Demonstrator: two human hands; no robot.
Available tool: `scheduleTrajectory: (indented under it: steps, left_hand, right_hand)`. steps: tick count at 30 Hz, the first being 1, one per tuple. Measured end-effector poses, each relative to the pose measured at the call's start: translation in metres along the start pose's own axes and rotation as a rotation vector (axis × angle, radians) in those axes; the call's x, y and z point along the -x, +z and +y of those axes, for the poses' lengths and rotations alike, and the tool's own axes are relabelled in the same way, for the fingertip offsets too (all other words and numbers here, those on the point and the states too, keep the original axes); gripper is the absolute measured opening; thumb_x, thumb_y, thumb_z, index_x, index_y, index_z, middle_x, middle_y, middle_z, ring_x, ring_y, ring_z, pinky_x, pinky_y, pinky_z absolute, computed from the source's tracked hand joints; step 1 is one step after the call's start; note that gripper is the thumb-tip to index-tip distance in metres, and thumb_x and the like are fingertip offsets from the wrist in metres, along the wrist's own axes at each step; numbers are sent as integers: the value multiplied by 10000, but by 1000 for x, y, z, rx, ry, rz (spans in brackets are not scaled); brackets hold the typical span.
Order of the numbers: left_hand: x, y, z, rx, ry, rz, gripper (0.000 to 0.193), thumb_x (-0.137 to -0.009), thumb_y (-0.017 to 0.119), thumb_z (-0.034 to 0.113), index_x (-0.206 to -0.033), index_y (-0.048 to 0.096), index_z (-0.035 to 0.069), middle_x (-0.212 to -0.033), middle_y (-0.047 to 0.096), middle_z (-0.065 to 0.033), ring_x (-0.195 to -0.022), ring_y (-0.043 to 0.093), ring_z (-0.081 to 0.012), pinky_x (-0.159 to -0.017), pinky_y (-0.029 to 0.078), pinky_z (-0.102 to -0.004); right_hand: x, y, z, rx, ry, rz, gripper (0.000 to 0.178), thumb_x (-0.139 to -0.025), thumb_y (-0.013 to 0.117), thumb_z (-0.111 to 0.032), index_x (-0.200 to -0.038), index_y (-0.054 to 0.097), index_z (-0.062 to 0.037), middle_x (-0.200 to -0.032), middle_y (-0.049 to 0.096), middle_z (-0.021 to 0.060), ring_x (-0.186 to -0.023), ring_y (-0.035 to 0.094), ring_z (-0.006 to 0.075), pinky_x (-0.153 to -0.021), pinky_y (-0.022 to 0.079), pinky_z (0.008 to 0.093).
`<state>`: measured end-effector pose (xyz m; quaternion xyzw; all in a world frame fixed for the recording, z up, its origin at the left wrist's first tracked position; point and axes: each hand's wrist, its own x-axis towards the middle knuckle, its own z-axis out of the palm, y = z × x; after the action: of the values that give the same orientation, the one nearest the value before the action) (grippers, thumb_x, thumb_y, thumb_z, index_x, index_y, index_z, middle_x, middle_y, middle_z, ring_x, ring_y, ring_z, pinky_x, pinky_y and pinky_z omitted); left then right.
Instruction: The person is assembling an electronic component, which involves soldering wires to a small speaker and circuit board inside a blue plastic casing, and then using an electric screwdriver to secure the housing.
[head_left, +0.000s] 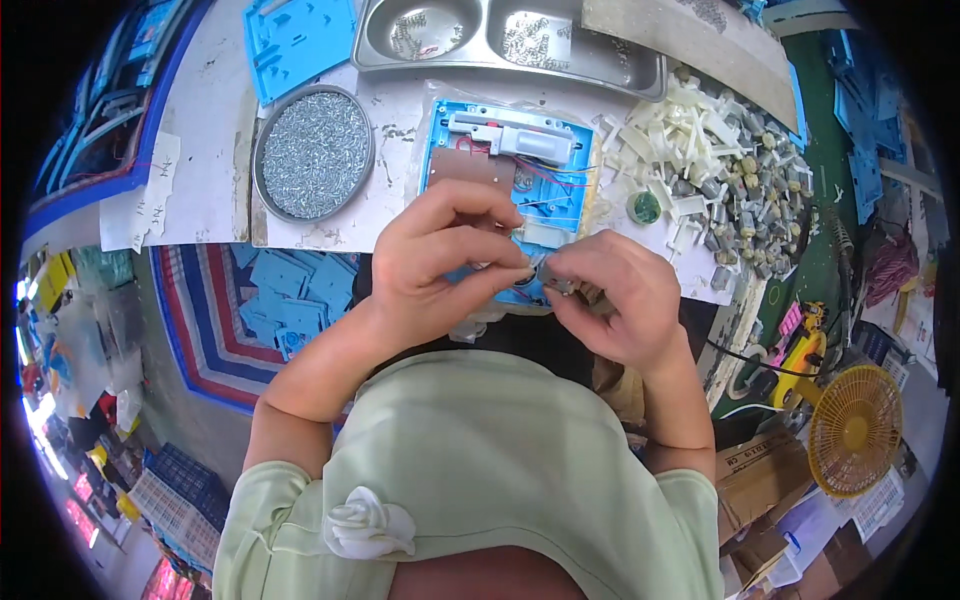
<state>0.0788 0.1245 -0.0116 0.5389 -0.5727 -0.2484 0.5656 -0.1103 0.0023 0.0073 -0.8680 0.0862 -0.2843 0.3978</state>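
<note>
Over the blue panel (505, 165), the left hand (440, 265) pinches its edge while the right hand (610, 300) grips a small motor (553, 275).

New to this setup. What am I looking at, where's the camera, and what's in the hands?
One picture, from a fisheye camera worn on a person's head, looking down; edges bend because of the lens. No machine: two bare hands work at a white bench. The left hand and right hand meet over a blue plastic housing with wires and a white part inside, pinching a small grey metal piece between them. Nearby: a round tin of screws, a steel tray holding springs, and a pile of white and grey parts.
</note>
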Motion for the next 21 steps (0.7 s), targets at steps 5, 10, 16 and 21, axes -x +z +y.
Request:
scheduleTrajectory:
  steps: [5, 10, 16, 21]
  left_hand:
    - [-4, -5, -3, 90, -121, 36, 219, -781, 791, -58, -971, 731, 35, -1093, 643, -86, -881, 648, -113, -639, 539, -225]
    - [-37, -6, -9, -329, -4, -18, 292, -773, 784, -28, -1039, 702, 59, -1147, 609, -110, -902, 632, -203, -726, 532, -314]
    - [-65, 8, -30, -644, 327, -223, 281, -705, 795, 138, -968, 702, 174, -1176, 616, -31, -1060, 571, -279, -946, 415, -470]
    - [-46, -17, -30, -611, 374, -262, 269, -699, 806, 84, -941, 693, 114, -1097, 653, -56, -1003, 593, -287, -875, 456, -412]
  right_hand:
    - [11, 5, 9, -4, 31, 88, 408, -729, 799, 51, -1090, 641, -57, -886, 705, 88, -682, 662, 252, -587, 523, 343]
    - [17, -5, 12, 28, 83, 90, 383, -751, 796, 45, -1099, 652, -25, -938, 719, 122, -704, 670, 253, -616, 534, 332]
    - [42, -25, 15, 163, 296, 272, 293, -832, 766, 12, -1105, 660, 20, -1062, 735, 147, -799, 698, 223, -686, 562, 310]
    - [41, -31, 20, 42, 418, 310, 308, -937, 653, -20, -1231, 580, 37, -1165, 720, 153, -764, 650, 174, -734, 537, 278]
